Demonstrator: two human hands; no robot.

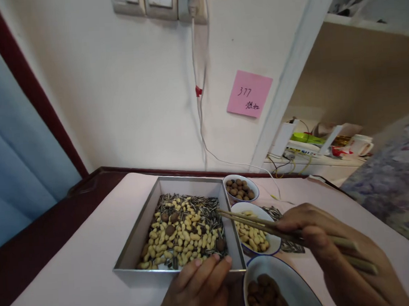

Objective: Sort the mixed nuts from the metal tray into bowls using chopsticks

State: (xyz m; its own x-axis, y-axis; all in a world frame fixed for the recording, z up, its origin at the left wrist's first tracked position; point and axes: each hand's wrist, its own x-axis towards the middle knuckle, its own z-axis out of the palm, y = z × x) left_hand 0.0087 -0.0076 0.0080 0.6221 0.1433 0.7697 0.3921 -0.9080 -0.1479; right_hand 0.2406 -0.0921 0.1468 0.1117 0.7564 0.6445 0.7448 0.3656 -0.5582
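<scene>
A square metal tray (144,230) holds peanuts (191,236), striped sunflower seeds (207,205) and a few round brown nuts (170,230). My left hand (199,288) has its fingers hooked over the near rim of the tray; its thumb is hidden. A pair of wooden chopsticks (254,222) is pinched in my right hand (336,251). Their tips, close together, reach over the tray's right wall, by the sunflower seeds, and I see nothing clearly held between them. Under the chopsticks stands a white bowl (275,240) of peanuts, right of the tray.
Behind it, a bowl (252,187) holds round brown nuts. In front, a larger blue-rimmed bowl (293,283) contains brown pieces. Sunflower seeds (291,245) lie partly hidden beside the peanut bowl. A white cable (232,163) hangs down the wall. Patterned cloth (391,184) shows at right.
</scene>
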